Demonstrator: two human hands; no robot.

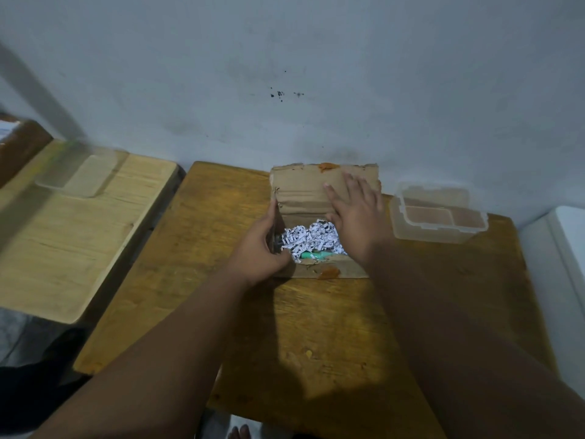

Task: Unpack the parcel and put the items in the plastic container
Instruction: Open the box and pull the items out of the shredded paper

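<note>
A brown cardboard parcel [304, 191] lies on the dark wooden table [316, 327] by the wall, its far flap folded back. White shredded paper [311, 237] fills the opening, and a green item [311, 255] shows at its near edge. My left hand [261, 248] grips the parcel's left side. My right hand [356, 213] rests flat, fingers spread, on the far flap and the box's right edge. The clear plastic container [438, 217], open and divided into compartments, stands to the right of the parcel.
A lighter wooden table [63, 248] stands to the left with a clear plastic lid [79, 172] on it. A white object [566, 248] is at the right edge. The grey wall rises directly behind the parcel.
</note>
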